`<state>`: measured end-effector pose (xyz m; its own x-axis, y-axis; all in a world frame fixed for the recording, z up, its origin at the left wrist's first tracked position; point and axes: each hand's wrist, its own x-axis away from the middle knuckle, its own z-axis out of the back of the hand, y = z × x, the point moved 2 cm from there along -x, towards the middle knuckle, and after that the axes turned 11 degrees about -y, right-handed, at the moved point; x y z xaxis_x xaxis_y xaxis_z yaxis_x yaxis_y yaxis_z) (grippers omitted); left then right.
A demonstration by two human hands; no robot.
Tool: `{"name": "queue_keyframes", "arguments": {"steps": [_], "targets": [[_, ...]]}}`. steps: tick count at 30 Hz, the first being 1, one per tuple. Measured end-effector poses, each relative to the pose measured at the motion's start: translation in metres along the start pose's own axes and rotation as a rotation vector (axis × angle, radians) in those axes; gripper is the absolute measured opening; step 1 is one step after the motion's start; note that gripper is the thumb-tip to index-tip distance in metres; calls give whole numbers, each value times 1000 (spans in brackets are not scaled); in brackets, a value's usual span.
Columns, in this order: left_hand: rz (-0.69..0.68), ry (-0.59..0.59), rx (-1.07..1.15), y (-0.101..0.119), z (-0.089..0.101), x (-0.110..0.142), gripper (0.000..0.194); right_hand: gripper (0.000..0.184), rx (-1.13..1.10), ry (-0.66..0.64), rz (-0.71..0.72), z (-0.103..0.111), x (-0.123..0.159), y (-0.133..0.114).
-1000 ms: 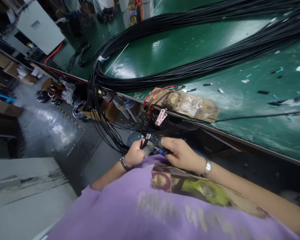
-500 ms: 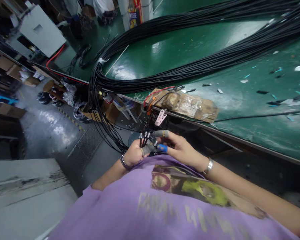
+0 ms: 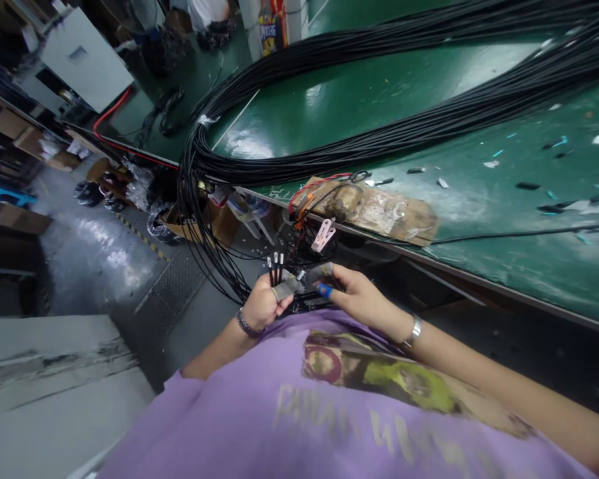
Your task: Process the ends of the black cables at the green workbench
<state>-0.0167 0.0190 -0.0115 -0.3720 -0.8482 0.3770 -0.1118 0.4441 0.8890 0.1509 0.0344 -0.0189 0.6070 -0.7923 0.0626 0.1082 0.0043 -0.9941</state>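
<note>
Left grip (image 3: 265, 303): clamped on thin black cables with white tips (image 3: 275, 267), ends poking up past the grey-wrapped thumb. Right grip (image 3: 357, 293): just beside it, grey-wrapped forefinger above blue-wrapped thumb; can't tell if closed on anything. Pale pink plastic clip (image 3: 323, 235) hangs beyond the grips, by the edge of the green surface (image 3: 489, 266). Tape-covered brown block (image 3: 379, 211) on surface past clip; big black cable bundle (image 3: 299, 165) behind that. Colourful printed packet (image 3: 269, 30) farther off, text unclear. Purple shirt (image 3: 239, 412) below grips, lettering too blurred to read.
</note>
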Motion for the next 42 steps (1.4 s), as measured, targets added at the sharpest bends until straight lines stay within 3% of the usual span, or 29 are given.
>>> {"name": "queue_keyframes", "arguments": {"steps": [7, 15, 20, 30, 37, 42], "targets": [[2, -64, -137, -8, -3, 0, 48, 37, -101, 7, -68, -1, -8, -4], [-13, -70, -55, -7, -2, -2, 45, 36, -117, -33, -145, -6, -6, 9], [6, -83, -47, -6, -4, -2, 48, 33, -216, 54, -69, -2, -6, 1], [48, -124, -29, -3, -9, -2, 49, 35, -208, 31, -7, -6, -5, -3], [102, -153, 126, -17, -4, -5, 43, 24, 70, 73, 123, -7, -7, -1], [68, -112, 65, -16, -4, -7, 46, 31, -207, 46, -15, -11, -7, -1]]}}
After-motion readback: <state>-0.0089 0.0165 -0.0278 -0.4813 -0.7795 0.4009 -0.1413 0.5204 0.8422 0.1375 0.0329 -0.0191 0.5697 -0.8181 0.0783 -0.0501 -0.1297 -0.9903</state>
